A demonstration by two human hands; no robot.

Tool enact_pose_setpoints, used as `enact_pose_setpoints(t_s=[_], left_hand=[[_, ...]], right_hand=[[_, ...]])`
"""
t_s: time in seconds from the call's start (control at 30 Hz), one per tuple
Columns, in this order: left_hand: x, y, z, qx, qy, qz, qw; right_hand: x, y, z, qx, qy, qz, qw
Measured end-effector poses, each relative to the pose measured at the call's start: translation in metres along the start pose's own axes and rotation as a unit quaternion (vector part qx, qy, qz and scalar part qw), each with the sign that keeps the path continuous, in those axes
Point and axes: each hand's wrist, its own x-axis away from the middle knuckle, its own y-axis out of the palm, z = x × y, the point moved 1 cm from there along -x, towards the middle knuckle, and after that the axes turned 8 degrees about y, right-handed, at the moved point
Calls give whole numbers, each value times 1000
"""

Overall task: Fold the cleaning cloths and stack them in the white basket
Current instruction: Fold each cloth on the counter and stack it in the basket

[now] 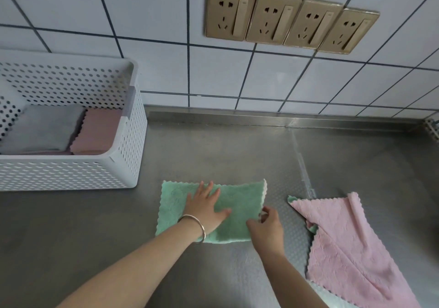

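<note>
Pink cloth [351,248] cut off; basket [71,172] cropped.

Green cloth [237,203] folded flat; pink cloth [344,243] rumpled; white basket [71,172] holds folded cloths

The basket [71,170] runs off the left edge. The pink cloth [351,255] (lower right) is cut off at the bottom, hiding most of a green cloth [292,198].

Steel counter [213,155], dull grey, with a textured clear mat [280,165] laid over its middle and right part. Behind, white wall tiles [154,18] with dark grout, meeting the counter at a low steel upstand. On the wall, four gold socket plates [291,19] side by side, each with a switch.
</note>
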Motion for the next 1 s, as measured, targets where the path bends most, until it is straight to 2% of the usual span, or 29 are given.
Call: enact_pose_setpoints(t_s=[0.03, 0.1, 0.17, 0.23, 0.4, 0.47, 0.63, 0.83, 0.9, 1.0], left_hand=[[5, -9, 9, 111, -15, 37, 993], [12, -23, 23, 286, -35, 88, 953], [19, -32, 28, 342, -55, 111, 931], [22, -34, 17, 375, -104, 134, 911], [25, -36, -31, 395, -179, 197, 879], [28, -36, -48, 388, -192, 218, 875], [24, -21, -81, 297, -201, 218, 908], [23, -4, -96, 254, -233, 238, 908], [25, -1, -95, 255, -235, 268, 899], [27, 2, -93, 333, -209, 336, 856]], right_hand=[[10, 5, -6, 14, -43, 3, 999], [26, 21, -16, 66, -127, 1, 990], [40, 43, -21, 127, -216, 5, 968], [49, 63, -21, 138, -321, 6, 937], [54, 75, -14, 167, -508, 0, 845], [47, 75, -8, 216, -520, 11, 826], [32, 83, 1, 387, -457, -33, 800], [20, 95, 8, 436, -451, -49, 777], [19, 98, 9, 445, -446, -41, 776], [22, 96, 6, 440, -443, -13, 781]])
